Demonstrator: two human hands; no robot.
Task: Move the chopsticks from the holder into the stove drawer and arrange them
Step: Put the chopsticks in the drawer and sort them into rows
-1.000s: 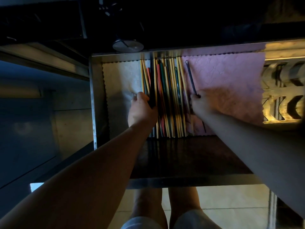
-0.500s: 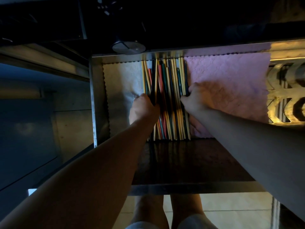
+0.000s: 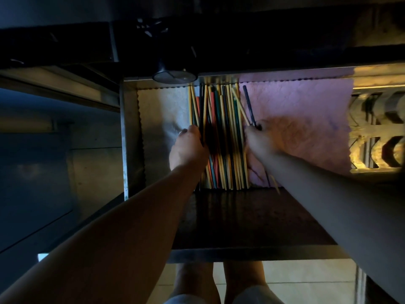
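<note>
A row of several chopsticks, yellow, red, green and dark, lies lengthwise in the open metal stove drawer. My left hand rests against the left side of the row, fingers curled over a few sticks there. My right hand is at the right side and grips a dark chopstick together with a yellow one, both lifted and angled away from the row. The holder is not in view.
A pink liner cloth covers the drawer's right half, a pale liner the left. A round stove knob sits above the drawer's back edge. A dark shelf lies in front. A patterned grille is at right.
My right hand pulled back from pressing the row's right side and now lifts a dark and a yellow chopstick out to the right. The left hand stayed at the left edge.
</note>
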